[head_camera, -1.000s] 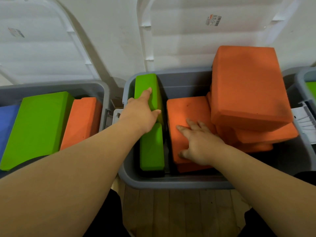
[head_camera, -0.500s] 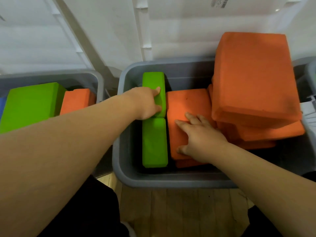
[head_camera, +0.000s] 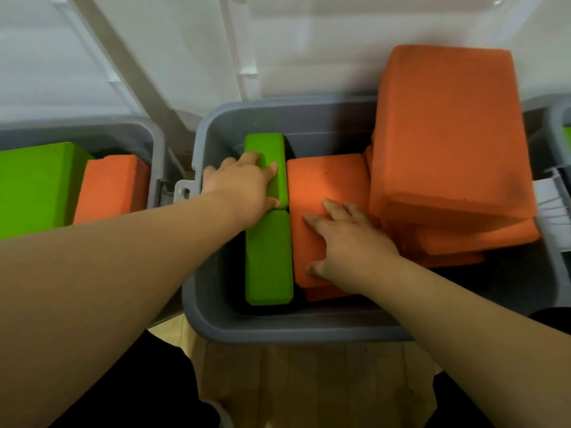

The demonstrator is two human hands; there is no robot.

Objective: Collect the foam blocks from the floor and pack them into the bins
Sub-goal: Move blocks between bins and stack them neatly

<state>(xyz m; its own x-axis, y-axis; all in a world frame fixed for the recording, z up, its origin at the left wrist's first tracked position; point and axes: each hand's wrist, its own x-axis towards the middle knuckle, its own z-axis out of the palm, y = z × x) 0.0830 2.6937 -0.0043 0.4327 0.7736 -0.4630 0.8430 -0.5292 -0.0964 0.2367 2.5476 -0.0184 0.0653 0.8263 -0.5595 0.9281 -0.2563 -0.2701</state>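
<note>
At our feet we see a strip of wooden floor [head_camera: 309,381], and just beyond it the near rim of the middle grey bin [head_camera: 278,330]. Along this bin's left wall two green foam blocks stand on their narrow edges, end to end, long axes running straight away from us: the near green block [head_camera: 268,257] and the far green block [head_camera: 273,146].

Our left hand [head_camera: 241,189] lies on top of the far one, relaxed, with forefinger and thumb stretched along it and gripping nothing. Our right hand [head_camera: 349,245] rests flat, fingers spread, on the flat orange block [head_camera: 324,180], which lies beside the green pair and points the same way.

To the right, a slumped orange stack [head_camera: 479,239] carries a large tilted orange block [head_camera: 448,134], its broad face turned up toward us.

Farther left, the left bin [head_camera: 156,149] holds a green block [head_camera: 34,186] and an orange block [head_camera: 108,186]. The right bin [head_camera: 559,118] shows only its edge. White lids [head_camera: 309,41] lean against the wall behind.
</note>
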